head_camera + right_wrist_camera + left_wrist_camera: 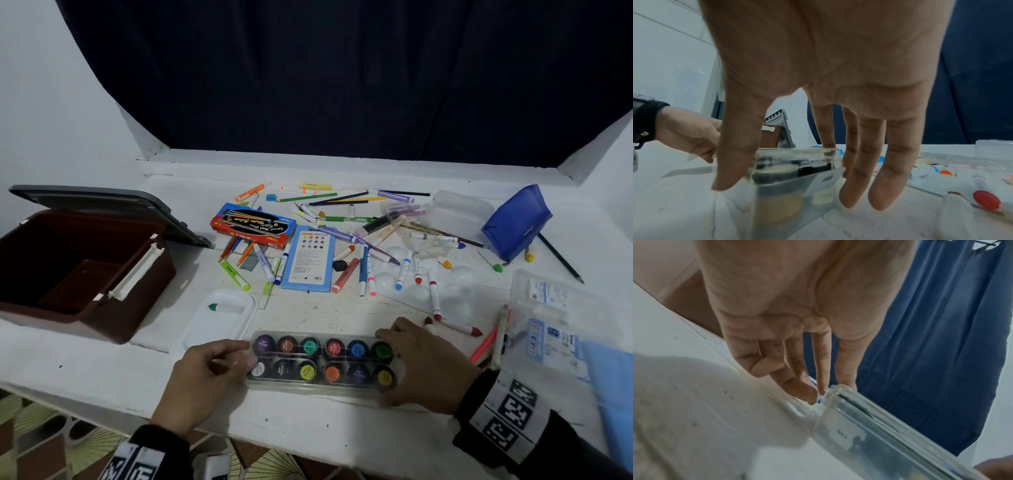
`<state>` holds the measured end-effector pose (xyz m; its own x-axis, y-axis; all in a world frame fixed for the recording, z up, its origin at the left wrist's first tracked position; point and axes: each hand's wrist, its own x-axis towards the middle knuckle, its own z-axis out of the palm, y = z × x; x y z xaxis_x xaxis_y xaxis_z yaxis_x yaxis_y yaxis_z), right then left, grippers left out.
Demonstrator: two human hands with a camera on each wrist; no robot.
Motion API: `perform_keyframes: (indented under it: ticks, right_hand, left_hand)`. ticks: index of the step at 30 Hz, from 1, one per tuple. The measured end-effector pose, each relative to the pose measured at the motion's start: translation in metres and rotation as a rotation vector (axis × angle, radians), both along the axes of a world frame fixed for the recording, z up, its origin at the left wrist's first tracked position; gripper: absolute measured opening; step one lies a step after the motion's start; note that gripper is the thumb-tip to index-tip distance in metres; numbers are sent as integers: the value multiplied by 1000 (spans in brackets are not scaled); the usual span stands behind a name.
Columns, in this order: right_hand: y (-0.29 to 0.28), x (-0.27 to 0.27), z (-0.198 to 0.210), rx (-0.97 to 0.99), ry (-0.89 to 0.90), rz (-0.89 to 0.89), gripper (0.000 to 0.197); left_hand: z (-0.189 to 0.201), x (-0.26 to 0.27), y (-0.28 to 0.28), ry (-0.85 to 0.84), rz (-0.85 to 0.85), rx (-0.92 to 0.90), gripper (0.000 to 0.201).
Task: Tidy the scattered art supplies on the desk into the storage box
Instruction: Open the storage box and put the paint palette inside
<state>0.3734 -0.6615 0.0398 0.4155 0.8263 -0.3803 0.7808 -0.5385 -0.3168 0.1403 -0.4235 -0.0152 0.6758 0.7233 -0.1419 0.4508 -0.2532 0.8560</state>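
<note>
The paint set (pixel 323 363) lies at the table's (pixel 102 370) near edge. Left of it and farther back stands the open storage box (pixel 78 270). Behind it lie a tray (pixel 219 318), scattered markers (pixel 342 240), and, far right, probably a pouch (pixel 517 222).

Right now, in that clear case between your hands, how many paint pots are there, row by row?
Paint case, seen from the head camera:
Far row: 6 pots
Near row: 6 pots
Total: 12 pots
</note>
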Motion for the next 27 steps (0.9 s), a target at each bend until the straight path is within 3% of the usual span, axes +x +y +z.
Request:
perform_keyframes:
  ticks: [3, 9, 13, 15, 20, 27]
  right_hand:
    - [-1, 1, 0, -14, 4, -13, 89]
    - [-2, -1, 3, -9, 7, -32, 92]
    - [-8, 0, 3, -16, -6, -73, 106]
    - [-13, 2, 2, -14, 31, -153, 112]
    - [-27, 10, 0, 47, 35, -287, 78]
    - [-24, 0, -9, 133, 10, -262, 45]
  left_hand:
    - [3, 4, -6, -16, 21, 45, 26]
    - [1, 2, -7, 12, 86, 46, 39]
    - [0, 1, -12, 52, 130, 127, 24]
    - [2, -2, -14, 57, 110, 150, 26]
    - [2, -7, -17, 33, 67, 121, 35]
    - [0, 0, -23, 16, 92, 134, 24]
